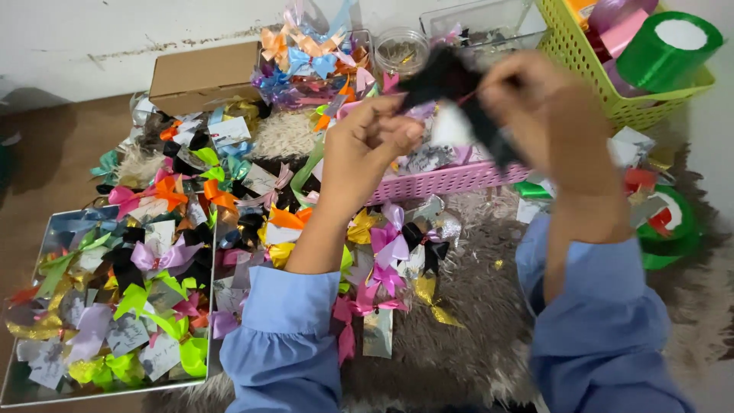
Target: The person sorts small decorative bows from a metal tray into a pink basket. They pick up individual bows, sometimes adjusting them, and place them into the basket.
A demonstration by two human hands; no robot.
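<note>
Nearest you: 2 light-blue sleeves (284,336), forearms raised over a grey shaggy rug (474,321). To your left, 1 shallow clear tray (15,390) heaped w/ small ribbon bows, too many to count; more bows spill loose across the rug.

Mid: your left hand (365,145) has fingers pinched narrow on a black ribbon piece (451,76). Your right hand (535,99) is blurred, fingers curled round the same ribbon, which hangs between both hands above 1 pink basket (443,182).

Far: 1 brown cardboard box (202,73), 1 small clear round tub (401,47), 1 clear rectangular container (489,23), 1 yellow-green basket (604,84) holding 1 green ribbon roll (669,46). 1 more green roll (665,226) lies on the rug at right.
</note>
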